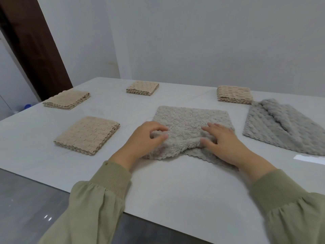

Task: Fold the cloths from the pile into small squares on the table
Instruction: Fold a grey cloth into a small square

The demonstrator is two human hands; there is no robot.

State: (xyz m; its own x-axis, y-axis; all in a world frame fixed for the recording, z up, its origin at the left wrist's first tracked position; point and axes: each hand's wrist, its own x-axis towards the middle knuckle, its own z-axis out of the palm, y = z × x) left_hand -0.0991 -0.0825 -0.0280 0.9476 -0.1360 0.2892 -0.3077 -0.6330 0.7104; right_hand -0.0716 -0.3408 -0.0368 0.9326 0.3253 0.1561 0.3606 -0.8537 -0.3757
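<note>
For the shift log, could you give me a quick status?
Left hand and right hand both pinching the beige cloth, fold underway. Grey cloth waiting. Nothing in the way.

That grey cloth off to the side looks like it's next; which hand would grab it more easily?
Probably the right hand. The grey cloth lies unfolded on its side of the table, just beyond it. The left hand would have to cross over the beige cloth that both hands are pinching.
</note>
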